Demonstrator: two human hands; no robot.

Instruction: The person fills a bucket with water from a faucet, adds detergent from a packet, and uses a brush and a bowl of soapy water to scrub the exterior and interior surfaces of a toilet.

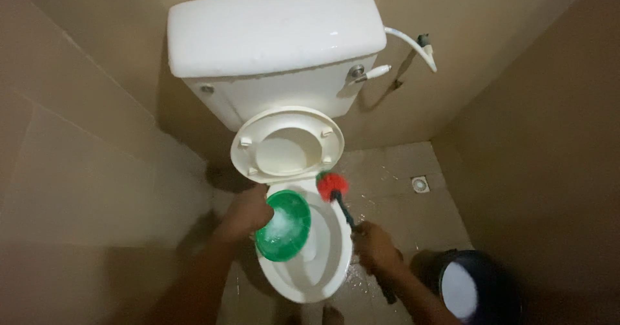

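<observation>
Closest to the lens is the right hand (374, 247), fist wrapped around the dark handle of a toilet brush (333, 187). The handle runs up and to the left from that fist, so the red bristle head sits past the knuckles at the far right rim of the toilet bowl (336, 260), just under the raised seat (288, 145). The left hand (248, 214) comes in from the other side, fingers curled on the edge of a green plastic mug (284, 225) tipped over the bowl's left half. Both forearms angle inward. A dark bucket (468, 286) stands on the floor at right.
</observation>
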